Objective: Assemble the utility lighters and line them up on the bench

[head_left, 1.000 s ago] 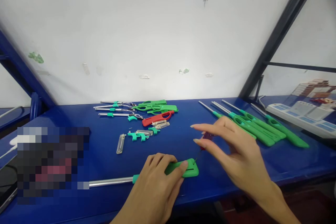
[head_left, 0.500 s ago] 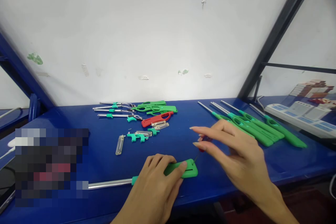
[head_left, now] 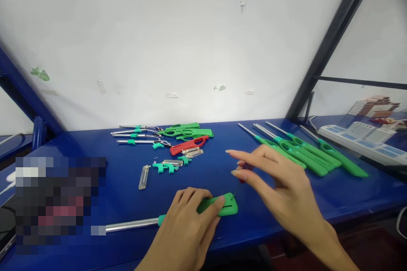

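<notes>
Under my left hand (head_left: 190, 220) lies a long-necked gas lighter with a green handle (head_left: 229, 204) and a metal tube (head_left: 132, 224); the fingers wrap over the handle and hold it against the table. My right hand (head_left: 276, 182) grips a small screwdriver (head_left: 242, 180). Its red handle is mostly hidden in the fingers, while the index finger stretches out. The thin shaft slants down to a hole near the handle's end. Behind my hands are teal triggers (head_left: 171, 168), clear fuel tanks (head_left: 144, 177) and a red handle shell (head_left: 187, 145).
Several green lighters (head_left: 305, 154) lie at the right, beside a white power strip (head_left: 356, 142). Metal tubes with wires (head_left: 136, 141) and green shells (head_left: 193, 132) line the back near the wall. A blurred-out dark object (head_left: 60, 199) sits at the left.
The view has shifted slightly. Both hands keep their places on the lighter and the screwdriver; the right hand's fingers have moved very little.
</notes>
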Demonstrator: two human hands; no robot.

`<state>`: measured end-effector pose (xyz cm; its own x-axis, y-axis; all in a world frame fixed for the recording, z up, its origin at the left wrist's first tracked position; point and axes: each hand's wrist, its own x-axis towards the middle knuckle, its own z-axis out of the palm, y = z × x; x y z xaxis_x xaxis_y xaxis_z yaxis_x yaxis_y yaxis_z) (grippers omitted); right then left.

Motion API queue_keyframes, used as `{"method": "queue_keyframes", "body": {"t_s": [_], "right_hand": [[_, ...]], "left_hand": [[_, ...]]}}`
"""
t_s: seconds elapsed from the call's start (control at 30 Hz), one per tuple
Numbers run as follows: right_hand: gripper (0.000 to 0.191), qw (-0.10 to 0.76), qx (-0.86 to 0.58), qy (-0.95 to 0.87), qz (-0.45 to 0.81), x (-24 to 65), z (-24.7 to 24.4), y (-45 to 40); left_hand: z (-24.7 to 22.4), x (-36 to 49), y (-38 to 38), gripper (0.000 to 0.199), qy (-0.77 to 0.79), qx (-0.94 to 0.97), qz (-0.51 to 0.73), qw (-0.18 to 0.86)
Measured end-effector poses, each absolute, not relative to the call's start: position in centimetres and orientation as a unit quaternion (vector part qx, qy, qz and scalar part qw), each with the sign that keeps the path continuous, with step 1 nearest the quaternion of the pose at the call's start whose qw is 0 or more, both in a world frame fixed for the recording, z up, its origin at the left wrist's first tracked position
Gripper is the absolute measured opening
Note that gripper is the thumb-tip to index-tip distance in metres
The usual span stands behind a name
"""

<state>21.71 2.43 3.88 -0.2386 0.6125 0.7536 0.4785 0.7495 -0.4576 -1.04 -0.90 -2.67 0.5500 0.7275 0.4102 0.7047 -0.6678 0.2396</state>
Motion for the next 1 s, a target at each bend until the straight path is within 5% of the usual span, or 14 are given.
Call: {"method": "queue_keyframes", "body": {"t_s": [0.2, 0.5, 0.73, 1.0], "right_hand": [[0.047, 0.445, -0.313, -0.821, 0.172, 22.6, 4.3, 2.2], [0.020, 0.511, -0.352, -0.778, 0.101, 21.8, 3.8, 2.6], [0.046, 0.426, -0.330, -0.826, 0.164, 22.8, 4.5, 1.6], [0.030, 0.475, -0.352, -0.794, 0.145, 22.4, 4.1, 2.3]], "left_hand": [[-2.6, -1.0, -0.8, 0.041, 0.403, 0.883, 0.240, 0.022], [-2.6, -1.2, -0.9, 0.041, 0.406, 0.884, 0.232, 0.027], [-2.8, -1.1, -0.7, 0.040, 0.401, 0.882, 0.247, 0.026], [-2.9, -1.3, -0.8, 0.038, 0.406, 0.881, 0.241, 0.025]]}}
